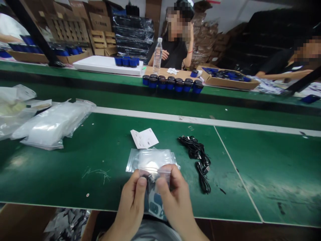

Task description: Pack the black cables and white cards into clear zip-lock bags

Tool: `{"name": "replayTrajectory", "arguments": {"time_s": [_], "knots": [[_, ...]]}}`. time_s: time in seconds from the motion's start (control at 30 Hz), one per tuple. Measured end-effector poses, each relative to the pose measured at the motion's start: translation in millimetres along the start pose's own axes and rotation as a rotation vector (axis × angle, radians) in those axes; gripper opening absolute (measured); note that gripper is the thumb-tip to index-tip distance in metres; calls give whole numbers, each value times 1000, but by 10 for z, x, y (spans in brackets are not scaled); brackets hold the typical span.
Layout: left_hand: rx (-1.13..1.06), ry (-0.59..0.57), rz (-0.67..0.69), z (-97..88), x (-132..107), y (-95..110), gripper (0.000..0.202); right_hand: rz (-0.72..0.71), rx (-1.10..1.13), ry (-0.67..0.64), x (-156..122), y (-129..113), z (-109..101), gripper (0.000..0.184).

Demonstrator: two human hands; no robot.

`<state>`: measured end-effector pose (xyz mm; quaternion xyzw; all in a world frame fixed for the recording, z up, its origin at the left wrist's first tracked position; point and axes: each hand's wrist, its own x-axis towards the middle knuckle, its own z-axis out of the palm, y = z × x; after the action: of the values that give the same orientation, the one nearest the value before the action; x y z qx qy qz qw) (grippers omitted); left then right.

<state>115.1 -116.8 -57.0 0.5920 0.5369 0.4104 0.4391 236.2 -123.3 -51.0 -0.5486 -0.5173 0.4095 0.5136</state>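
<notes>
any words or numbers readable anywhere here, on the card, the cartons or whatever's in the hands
No text can be read in this view.
The white card: small dark print, too small to read.
The clear plastic bag pinched by the left hand and right hand: no readable print.
The blue and grey printed piece below it: shapes, no words.
The cardboard cartons: dark marks, too blurred to read.

This is a factory packing workshop: long green tabletops (105,180) form a production line (clear zip bags (150,160) included), with blue-capped jars (170,85) in rows, a seated co-worker (173,50), and stacked cardboard cartons (100,21) behind.
</notes>
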Motion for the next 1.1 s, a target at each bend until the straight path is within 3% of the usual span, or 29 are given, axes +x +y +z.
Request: {"name": "replayTrajectory", "arguments": {"time_s": [0.2, 0.4, 0.5, 0.63, 0.8, 1.1], "knots": [[58, 215, 223, 119, -49, -75, 20, -196, -72, 19, -83, 49, 149, 8], [65, 182, 275, 115, -13, -75, 19, -373, -216, 101, -68, 100, 175, 22], [78, 160, 241, 51, 20, -34, 23, -284, -199, 79, -51, 92, 122, 18], [-25, 46, 61, -95, 84, 93, 18, -75, -96, 48, 8, -4, -23, 13], [-137, 15, -27, -229, 115, 236, 13, -138, -94, -44, 54, -119, -160, 13], [11, -47, 125, -334, 144, 195, 17, -194, -83, -124, 72, -166, -208, 19]]}}
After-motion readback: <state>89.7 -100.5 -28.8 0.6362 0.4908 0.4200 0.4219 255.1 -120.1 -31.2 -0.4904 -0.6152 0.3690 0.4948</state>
